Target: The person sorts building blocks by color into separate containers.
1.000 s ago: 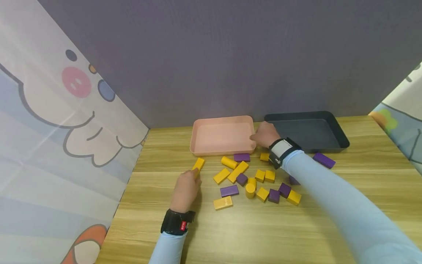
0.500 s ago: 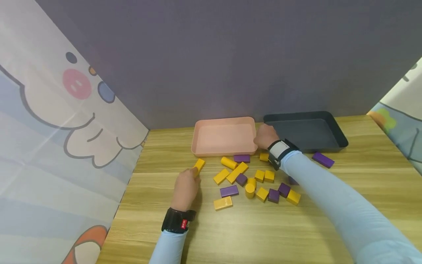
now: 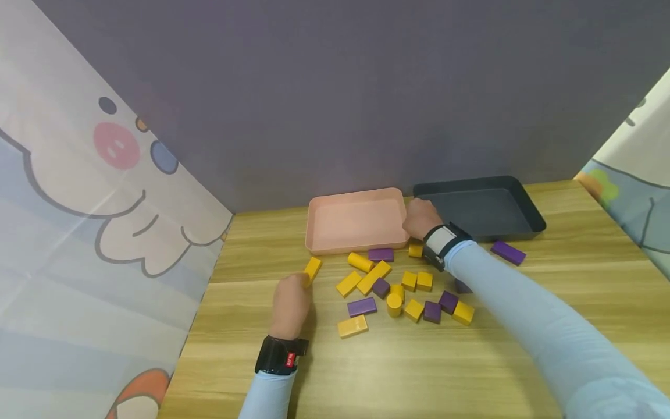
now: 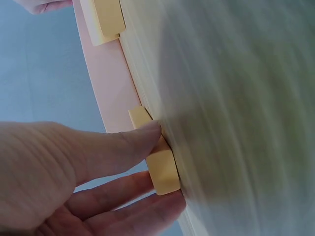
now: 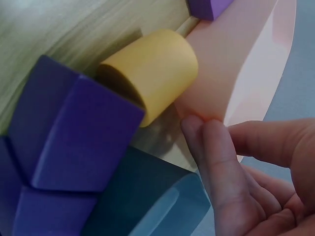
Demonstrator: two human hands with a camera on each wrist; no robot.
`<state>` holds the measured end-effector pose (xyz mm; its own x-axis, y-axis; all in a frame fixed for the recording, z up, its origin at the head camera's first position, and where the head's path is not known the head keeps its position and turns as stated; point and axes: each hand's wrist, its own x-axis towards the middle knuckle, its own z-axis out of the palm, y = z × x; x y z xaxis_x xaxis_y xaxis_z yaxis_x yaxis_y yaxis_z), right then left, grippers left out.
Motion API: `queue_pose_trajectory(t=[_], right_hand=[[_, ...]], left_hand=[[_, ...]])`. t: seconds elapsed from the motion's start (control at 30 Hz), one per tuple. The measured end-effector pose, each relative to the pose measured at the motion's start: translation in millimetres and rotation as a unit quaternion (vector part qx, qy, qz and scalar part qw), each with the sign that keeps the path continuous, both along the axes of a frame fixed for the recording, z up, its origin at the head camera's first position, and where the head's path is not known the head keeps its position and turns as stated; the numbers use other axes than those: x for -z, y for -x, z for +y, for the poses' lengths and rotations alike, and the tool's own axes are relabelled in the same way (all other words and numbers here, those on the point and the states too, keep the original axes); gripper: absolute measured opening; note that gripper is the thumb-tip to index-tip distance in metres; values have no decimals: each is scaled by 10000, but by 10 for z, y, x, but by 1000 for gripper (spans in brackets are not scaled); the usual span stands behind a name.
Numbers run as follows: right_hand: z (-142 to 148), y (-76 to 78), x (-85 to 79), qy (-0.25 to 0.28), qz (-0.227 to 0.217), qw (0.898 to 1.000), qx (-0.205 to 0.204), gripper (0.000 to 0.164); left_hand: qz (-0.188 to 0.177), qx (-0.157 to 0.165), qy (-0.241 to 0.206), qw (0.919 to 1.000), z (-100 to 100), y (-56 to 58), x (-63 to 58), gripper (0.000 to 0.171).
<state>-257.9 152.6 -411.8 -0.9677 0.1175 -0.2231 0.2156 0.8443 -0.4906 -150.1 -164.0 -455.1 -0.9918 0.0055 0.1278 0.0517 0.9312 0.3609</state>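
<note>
In the head view my left hand pinches a yellow rectangular block on the table, left of the other blocks. The left wrist view shows the thumb on one side of that yellow block and the fingertips on the other. My right hand grips the near right corner of a shallow pink tray. Seen from the right wrist, thumb and fingers meet at the pink tray's wall. Close to these fingers lie a yellow cylinder and a purple block.
A dark grey tray stands right of the pink one, against the grey back panel. Several yellow and purple blocks and cylinders, such as a purple bar, lie scattered in front. Another purple bar lies before the dark tray.
The pink tray has shifted slightly right and toward the blocks, along with my right hand. My left hand stays on its yellow block. The head view has also drifted a little.
</note>
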Motion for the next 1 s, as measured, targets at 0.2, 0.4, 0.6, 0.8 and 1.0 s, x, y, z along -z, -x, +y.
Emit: queue_pose_trajectory(t=[0.2,0.4,0.6,0.8,1.0], right_hand=[[8,14,41,97,104,9998,-117,9],[19,-13,52,28,230,9997,-100,7],[45,-5,49,-20,531,9985,-144,7],[65,-13,55,-76,728,9971,-183,8],[6,-24,59,42,677,9974,-262,10]], left_hand=[[32,-3,-145,9999,-152,-11,-27,13],[230,-399,-278,9986,-322,-27,-233,17],[357,-673,-300,9966,-120,299,-525,19],[474,-194,-585,9970,344,833,-568,23],[515,-132,129,9985,628,1232,-432,17]])
